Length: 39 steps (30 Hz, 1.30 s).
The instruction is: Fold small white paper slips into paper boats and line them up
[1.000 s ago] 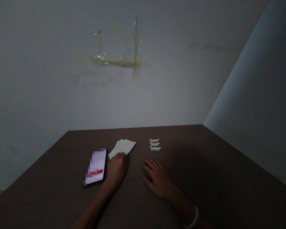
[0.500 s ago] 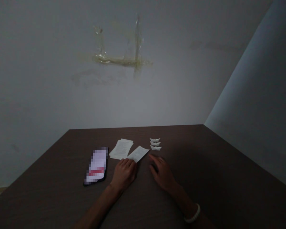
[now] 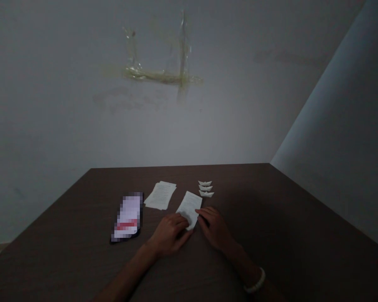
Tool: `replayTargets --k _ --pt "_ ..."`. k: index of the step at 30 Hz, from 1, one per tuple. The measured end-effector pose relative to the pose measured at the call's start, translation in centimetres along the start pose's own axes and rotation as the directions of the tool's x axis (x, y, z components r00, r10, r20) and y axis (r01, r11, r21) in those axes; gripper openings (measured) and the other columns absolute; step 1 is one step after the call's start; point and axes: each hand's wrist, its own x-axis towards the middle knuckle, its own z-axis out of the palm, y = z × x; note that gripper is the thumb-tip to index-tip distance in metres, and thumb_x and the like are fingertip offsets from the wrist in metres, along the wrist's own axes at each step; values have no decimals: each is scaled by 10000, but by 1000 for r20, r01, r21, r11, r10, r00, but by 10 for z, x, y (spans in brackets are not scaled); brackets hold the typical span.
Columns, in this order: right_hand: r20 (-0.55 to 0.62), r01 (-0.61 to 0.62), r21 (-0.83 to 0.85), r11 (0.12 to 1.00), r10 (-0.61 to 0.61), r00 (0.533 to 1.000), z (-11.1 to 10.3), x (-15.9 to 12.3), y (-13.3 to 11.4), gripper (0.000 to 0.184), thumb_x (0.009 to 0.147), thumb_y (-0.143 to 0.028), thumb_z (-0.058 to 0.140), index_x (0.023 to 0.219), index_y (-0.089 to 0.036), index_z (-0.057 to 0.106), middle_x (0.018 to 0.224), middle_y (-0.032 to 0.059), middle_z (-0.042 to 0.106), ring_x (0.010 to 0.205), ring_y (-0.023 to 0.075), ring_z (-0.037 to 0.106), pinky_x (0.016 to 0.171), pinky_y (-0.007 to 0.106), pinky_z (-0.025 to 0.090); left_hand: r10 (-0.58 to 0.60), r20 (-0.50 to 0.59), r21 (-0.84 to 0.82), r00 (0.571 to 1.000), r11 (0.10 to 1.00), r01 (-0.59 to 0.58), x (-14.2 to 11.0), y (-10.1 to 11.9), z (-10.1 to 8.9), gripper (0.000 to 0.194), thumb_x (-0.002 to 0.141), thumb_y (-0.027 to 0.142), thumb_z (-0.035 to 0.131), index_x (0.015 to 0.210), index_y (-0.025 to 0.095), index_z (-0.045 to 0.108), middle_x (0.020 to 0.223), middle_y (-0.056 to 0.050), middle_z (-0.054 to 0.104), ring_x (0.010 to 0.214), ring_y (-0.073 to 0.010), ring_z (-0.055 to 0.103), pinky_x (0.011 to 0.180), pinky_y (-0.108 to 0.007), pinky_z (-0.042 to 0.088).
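Note:
A small printed sheet of paper (image 3: 190, 204) lies tilted on the table between my two hands. My left hand (image 3: 171, 230) grips its lower left part, the fingers curled over the paper and the thumb by its bottom corner. At the sheet's right edge, my right hand (image 3: 214, 226) pinches the paper between fingertips and thumb. Beyond my right hand stand three small folded paper boats (image 3: 206, 188), one behind another. A loose stack of printed sheets (image 3: 160, 196) rests to the left of the held one.
A phone (image 3: 129, 216) with a lit, blurred screen lies left of the stack. The brown table (image 3: 82, 235) meets a grey wall (image 3: 233, 126) at its back edge. Strips of clear yellowed tape (image 3: 157, 77) stick to that wall. A white bracelet (image 3: 256, 283) circles my right wrist.
My left hand has brought the sheet rightward and toward me, away from the stack, and turned it more upright. My right hand, free before, now has its fingers on the sheet's edge.

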Motion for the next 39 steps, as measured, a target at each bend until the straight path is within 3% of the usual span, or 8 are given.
replayTargets --k 4,8,13,19,23,27,32,39 --pt "-56 -82 63 995 86 995 1 1 4 179 881 -198 561 985 -189 706 972 67 720 923 201 637 861 347 488 -147 -141 -63 979 988 139 -2 -7 3 203 939 276 453 937 177 630 906 -82 670 850 -218 615 755 -343 492" --pt "-81 -125 104 987 134 988 1 2 8 137 839 -193 594 897 -191 718 909 60 731 861 202 660 814 337 499 -336 -259 -194 905 937 292 -1 -18 5 203 916 276 473 1041 184 604 963 -84 668 881 -216 628 789 -357 517" --pt "-81 -213 183 960 231 970 -1 3 6 135 805 -208 593 860 -184 715 857 63 729 775 194 675 744 314 511 -515 -221 -325 828 839 436 1 -26 8 304 856 289 554 1128 155 574 1020 -104 669 872 -226 636 792 -382 527" --pt "-28 -296 308 904 320 947 2 3 6 86 781 -248 599 720 -187 594 668 17 672 625 169 649 589 252 487 -509 -148 -368 848 824 430 2 -27 11 371 817 245 596 1176 156 564 1009 -98 673 872 -227 630 800 -381 507" --pt "-24 -311 432 846 356 934 4 3 6 126 765 -271 625 764 -204 519 702 25 678 684 197 684 600 265 509 -505 -109 -431 856 800 417 3 -27 12 379 816 218 586 1191 173 558 922 -62 683 804 -203 635 744 -337 510" --pt "-62 -314 425 849 373 926 1 5 6 173 760 -296 642 783 -204 498 712 30 688 698 205 695 612 270 511 -503 -110 -542 857 753 373 6 -24 6 442 818 235 599 1246 154 525 838 -32 685 763 -184 643 730 -309 509" --pt "-39 -324 444 836 379 925 -1 6 7 189 769 -301 643 892 -187 556 756 52 727 716 216 710 637 291 536 -529 -65 -537 846 733 417 9 -20 -2 142 814 272 598 834 159 681 722 -17 674 672 -170 619 645 -279 477" --pt "-19 -327 403 855 365 931 -1 7 7 155 780 -332 643 796 -179 664 779 68 739 708 219 707 651 307 551 -521 -78 -525 850 746 409 8 -21 -3 230 842 362 575 785 164 678 705 -23 662 676 -175 602 666 -295 467"
